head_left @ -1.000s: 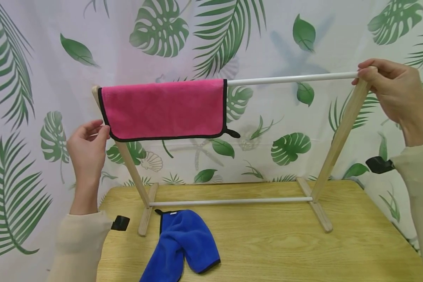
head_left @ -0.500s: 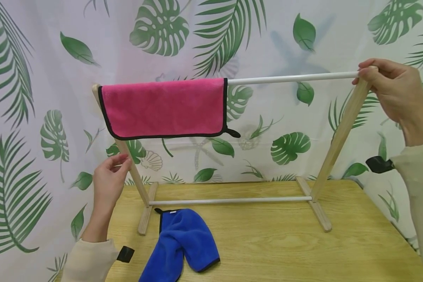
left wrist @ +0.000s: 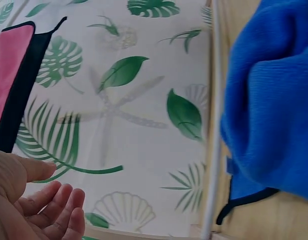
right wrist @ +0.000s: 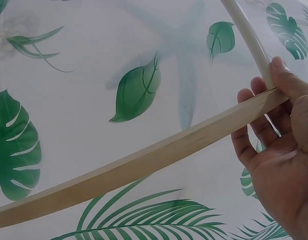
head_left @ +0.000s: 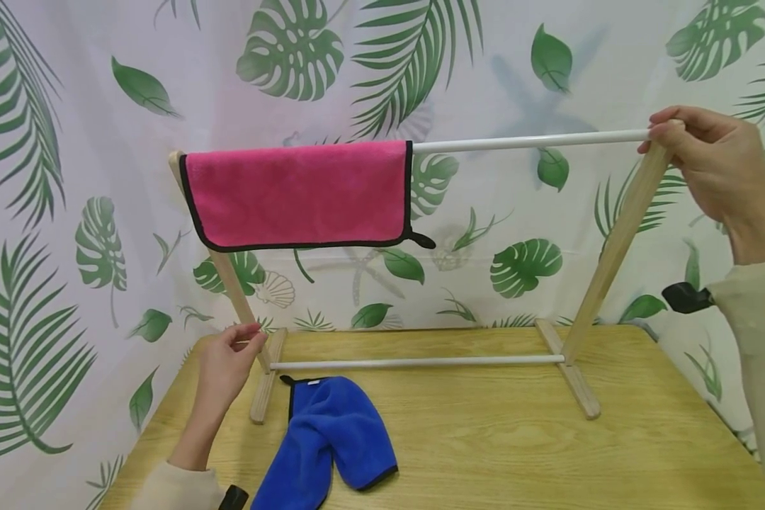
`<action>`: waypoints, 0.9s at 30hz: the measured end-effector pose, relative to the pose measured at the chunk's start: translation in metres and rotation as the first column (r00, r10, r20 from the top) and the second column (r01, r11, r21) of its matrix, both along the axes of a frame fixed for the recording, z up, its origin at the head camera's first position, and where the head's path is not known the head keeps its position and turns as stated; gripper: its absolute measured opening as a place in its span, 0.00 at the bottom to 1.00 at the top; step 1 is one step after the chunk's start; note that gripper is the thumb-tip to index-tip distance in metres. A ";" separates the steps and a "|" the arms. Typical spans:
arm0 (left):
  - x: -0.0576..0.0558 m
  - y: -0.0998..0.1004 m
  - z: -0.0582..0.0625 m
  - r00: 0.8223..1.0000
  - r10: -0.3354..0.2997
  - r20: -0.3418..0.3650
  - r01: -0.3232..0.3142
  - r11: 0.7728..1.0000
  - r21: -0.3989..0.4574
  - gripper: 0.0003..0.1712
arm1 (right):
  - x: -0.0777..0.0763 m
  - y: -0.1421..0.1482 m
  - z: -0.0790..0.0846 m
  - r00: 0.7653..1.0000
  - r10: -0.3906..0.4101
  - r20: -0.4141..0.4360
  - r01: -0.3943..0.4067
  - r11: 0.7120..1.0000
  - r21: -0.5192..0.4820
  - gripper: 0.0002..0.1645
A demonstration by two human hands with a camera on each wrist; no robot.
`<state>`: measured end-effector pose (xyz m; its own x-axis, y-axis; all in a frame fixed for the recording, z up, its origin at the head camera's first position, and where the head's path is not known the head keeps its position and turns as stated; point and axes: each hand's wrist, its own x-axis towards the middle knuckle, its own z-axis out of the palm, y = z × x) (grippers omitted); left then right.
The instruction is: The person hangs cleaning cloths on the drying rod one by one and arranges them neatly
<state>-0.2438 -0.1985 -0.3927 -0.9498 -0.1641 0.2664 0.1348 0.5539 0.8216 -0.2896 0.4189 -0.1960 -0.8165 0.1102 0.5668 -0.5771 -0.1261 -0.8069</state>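
A pink towel [head_left: 296, 195] with black edging hangs folded over the left half of the rack's white top rod [head_left: 529, 143]. My right hand [head_left: 714, 152] grips the top of the right wooden post [head_left: 618, 248], where the rod meets it; the right wrist view shows its fingers curled round the post [right wrist: 193, 137]. My left hand [head_left: 229, 361] holds nothing, its fingers loosely bent, in front of the foot of the left post. Below and to its right, a crumpled blue towel [head_left: 344, 425] lies on the table; in the left wrist view the blue towel [left wrist: 278, 100] is at the right.
The wooden rack stands on two flat feet [head_left: 580, 389] joined by a low white rod [head_left: 421, 363]. Behind the wooden table [head_left: 516, 453] hangs a white curtain [head_left: 472, 297] printed with green leaves.
My left hand has let go of the pink towel's lower left corner and moved down and right towards the blue towel. My right hand stays on the post.
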 end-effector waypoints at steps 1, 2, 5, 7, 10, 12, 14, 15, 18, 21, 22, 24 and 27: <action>0.000 0.001 -0.004 1.000 -0.009 0.007 0.009 1.000 -0.003 0.19 | 0.000 0.000 0.000 1.000 -0.001 0.000 0.001 1.000 0.003 0.14; 0.000 0.001 -0.008 1.000 -0.014 0.014 0.014 1.000 -0.007 0.18 | 0.000 0.000 0.000 1.000 -0.002 0.000 0.002 1.000 0.005 0.14; 0.001 0.004 -0.021 0.999 -0.019 0.032 0.020 1.000 -0.011 0.18 | 0.001 0.000 0.000 1.000 -0.002 -0.001 0.002 1.000 0.008 0.14; 0.003 0.006 -0.029 0.999 -0.018 0.038 0.018 1.000 -0.020 0.18 | 0.001 0.000 0.000 1.000 0.000 -0.004 0.000 1.000 0.009 0.14; 0.006 0.007 -0.043 0.999 -0.011 0.043 0.012 0.999 -0.034 0.17 | 0.000 0.001 0.000 1.000 -0.001 0.001 0.001 1.000 0.008 0.14; 0.009 0.007 -0.052 0.998 -0.010 0.057 0.012 0.999 -0.042 0.17 | 0.000 0.001 0.000 1.000 -0.003 0.008 0.003 1.000 0.007 0.14; 0.010 0.007 -0.061 0.997 -0.008 0.072 0.012 0.999 -0.052 0.17 | 0.000 0.001 -0.001 1.000 -0.008 0.016 0.008 1.000 0.008 0.14; 0.011 0.007 -0.065 0.997 -0.007 0.076 0.011 0.998 -0.059 0.17 | 0.000 0.001 -0.001 1.000 -0.009 0.018 0.009 1.000 0.008 0.14; 0.012 0.007 -0.076 0.996 -0.001 0.089 0.008 0.997 -0.079 0.17 | 0.001 0.001 -0.001 1.000 -0.009 0.016 0.009 1.000 0.010 0.14; 0.011 0.006 -0.086 0.996 0.002 0.091 0.007 0.996 -0.094 0.17 | 0.001 0.001 -0.001 1.000 -0.010 0.009 0.010 1.000 0.015 0.14; 0.011 0.006 -0.089 0.995 0.003 0.097 0.006 0.995 -0.096 0.17 | 0.001 0.001 -0.001 1.000 -0.011 0.007 0.011 1.000 0.017 0.14; 0.010 0.006 -0.094 0.994 0.004 0.108 0.006 0.995 -0.101 0.18 | 0.001 0.001 -0.001 1.000 -0.012 0.006 0.012 1.000 0.021 0.14; 0.011 0.006 -0.100 0.992 0.009 0.126 0.004 0.995 -0.104 0.18 | 0.001 0.001 -0.001 1.000 -0.014 0.006 0.014 1.000 0.027 0.14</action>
<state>-0.2332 -0.1921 -0.4926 -0.9765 -0.1438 0.1604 0.0326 0.6373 0.7699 -0.2884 0.4198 -0.1970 -0.8183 0.1065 0.5649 -0.5739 -0.0958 -0.8133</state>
